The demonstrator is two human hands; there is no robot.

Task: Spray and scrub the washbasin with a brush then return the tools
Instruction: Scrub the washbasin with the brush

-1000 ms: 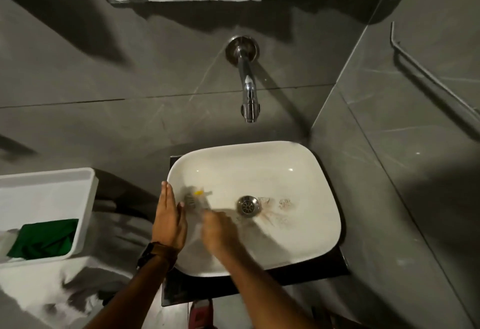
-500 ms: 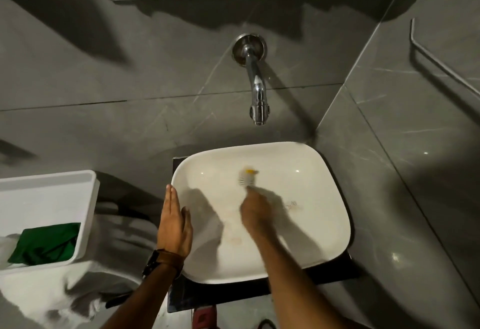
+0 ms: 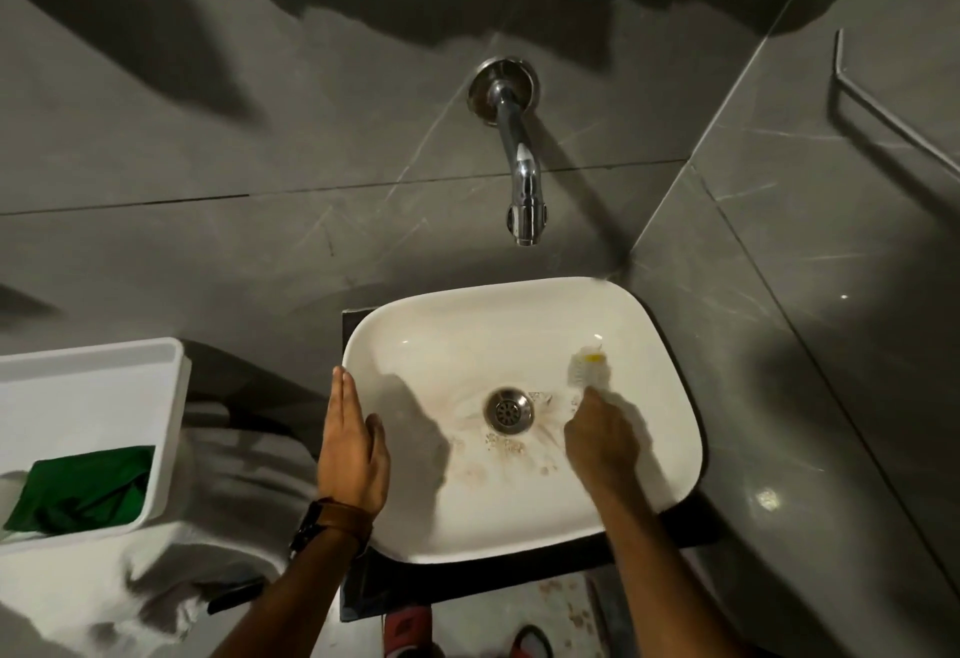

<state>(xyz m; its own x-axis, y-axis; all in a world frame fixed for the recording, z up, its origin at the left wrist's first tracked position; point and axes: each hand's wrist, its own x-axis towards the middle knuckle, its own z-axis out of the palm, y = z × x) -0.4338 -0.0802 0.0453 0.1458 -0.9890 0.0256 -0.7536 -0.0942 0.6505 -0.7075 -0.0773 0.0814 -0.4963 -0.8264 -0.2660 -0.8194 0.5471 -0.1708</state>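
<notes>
Your right hand (image 3: 602, 436) has swung the brush (image 3: 588, 369) from the back of the washbasin (image 3: 519, 517) to its right wall, fingers closed around the handle. Your left hand (image 3: 352, 449) lies flat and open on the rim beside it, likely bracing you while stains near the drain (image 3: 509, 409), between your hands, wait.

Your washbasin (image 3: 519, 527) sits below the wall tap (image 3: 522, 174). Its drain (image 3: 509, 410) lies centrally; the brush (image 3: 587, 370) is right of it. Left of the basin stands a tub (image 3: 93, 371), cloth (image 3: 83, 494) inside.
</notes>
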